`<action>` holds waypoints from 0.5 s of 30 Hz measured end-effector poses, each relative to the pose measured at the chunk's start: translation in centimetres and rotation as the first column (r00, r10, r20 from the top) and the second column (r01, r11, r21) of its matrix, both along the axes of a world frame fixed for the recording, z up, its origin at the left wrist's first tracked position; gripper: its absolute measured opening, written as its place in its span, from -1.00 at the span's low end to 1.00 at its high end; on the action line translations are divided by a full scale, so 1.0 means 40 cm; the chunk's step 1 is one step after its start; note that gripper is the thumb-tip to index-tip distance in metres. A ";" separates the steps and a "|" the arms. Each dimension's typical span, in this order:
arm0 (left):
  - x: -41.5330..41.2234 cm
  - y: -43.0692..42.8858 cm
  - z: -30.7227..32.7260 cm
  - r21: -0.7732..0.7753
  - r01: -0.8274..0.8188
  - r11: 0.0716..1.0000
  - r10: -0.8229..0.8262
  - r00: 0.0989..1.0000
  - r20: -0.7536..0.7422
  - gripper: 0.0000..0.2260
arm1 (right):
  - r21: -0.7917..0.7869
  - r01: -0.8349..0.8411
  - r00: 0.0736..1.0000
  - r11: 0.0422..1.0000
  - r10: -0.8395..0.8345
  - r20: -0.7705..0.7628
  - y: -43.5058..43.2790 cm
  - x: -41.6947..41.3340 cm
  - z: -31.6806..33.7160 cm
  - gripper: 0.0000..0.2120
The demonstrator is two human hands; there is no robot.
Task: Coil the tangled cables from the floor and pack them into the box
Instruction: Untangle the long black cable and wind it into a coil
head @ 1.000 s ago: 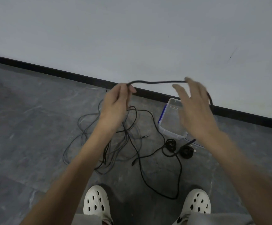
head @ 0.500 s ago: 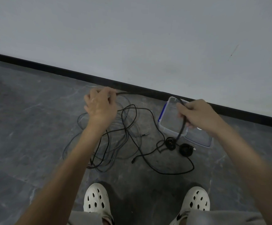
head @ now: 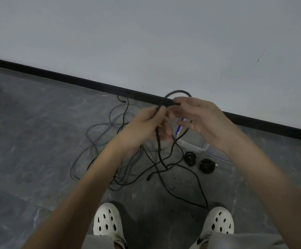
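Fingers of left hand curled, black cable pinched, loop raised above box. Cable end pinched under thumb of right hand, other fingers loosely spread. Remaining length trailed onto floor left of box, beside grey tangle. Two coiled cables laid just before box.

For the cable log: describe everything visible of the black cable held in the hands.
The black cable is thin, round, matte and flexible, likely rubber-sheathed. A small loop of it arches above both hands: the left hand pinches one side, fingers of the right hand hold the other near a plug end. Below, strands hang to the grey floor, where it runs in a slack curve toward the right shoe, crossing other loose cables.
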State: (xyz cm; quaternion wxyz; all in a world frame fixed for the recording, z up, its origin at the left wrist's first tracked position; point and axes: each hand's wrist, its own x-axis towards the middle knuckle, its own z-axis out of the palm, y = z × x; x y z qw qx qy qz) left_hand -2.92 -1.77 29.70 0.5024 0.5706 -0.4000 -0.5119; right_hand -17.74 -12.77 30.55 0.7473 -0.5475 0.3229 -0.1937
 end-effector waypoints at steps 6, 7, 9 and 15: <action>0.073 0.010 0.029 0.112 -0.362 0.925 0.376 0.836 -0.400 -0.73 | -0.288 -0.030 0.935 0.957 -0.075 -0.346 0.007 0.010 -0.091 -0.79; 0.085 0.012 0.030 0.147 -0.396 0.907 0.420 0.813 -0.402 -0.72 | -0.329 0.014 0.917 0.944 -0.144 -0.371 -0.003 0.011 -0.119 -0.77; 0.104 0.016 0.026 0.199 -0.452 0.869 0.493 0.768 -0.408 -0.70 | -0.346 0.047 0.869 0.937 -0.209 -0.448 -0.021 0.013 -0.190 -0.78; 0.145 -0.005 -0.011 0.186 -0.588 0.787 0.613 0.778 -0.136 -0.73 | -0.132 -0.204 0.676 0.970 0.042 -0.736 -0.017 0.047 -0.458 -0.78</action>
